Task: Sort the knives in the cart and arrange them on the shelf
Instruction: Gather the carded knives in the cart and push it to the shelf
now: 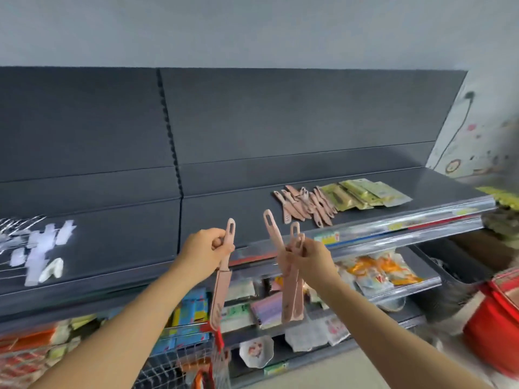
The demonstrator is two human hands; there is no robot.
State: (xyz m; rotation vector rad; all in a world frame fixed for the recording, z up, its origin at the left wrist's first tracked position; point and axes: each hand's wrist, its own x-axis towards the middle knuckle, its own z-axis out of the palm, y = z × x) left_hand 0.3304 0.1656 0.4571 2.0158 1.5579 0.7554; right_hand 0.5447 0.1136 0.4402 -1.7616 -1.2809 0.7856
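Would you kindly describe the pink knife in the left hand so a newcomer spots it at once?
Find the dark grey metal shelf; two hands are raised before its front edge. The left hand grips a pink sheathed knife, slotted handle up, blade hanging down. It is single, whereas the right hand pinches a bundle of matching pink knives.

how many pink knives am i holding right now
4, by handle loops: one knife in the left hand, a bunch of three in the right hand; overlap may hide another.
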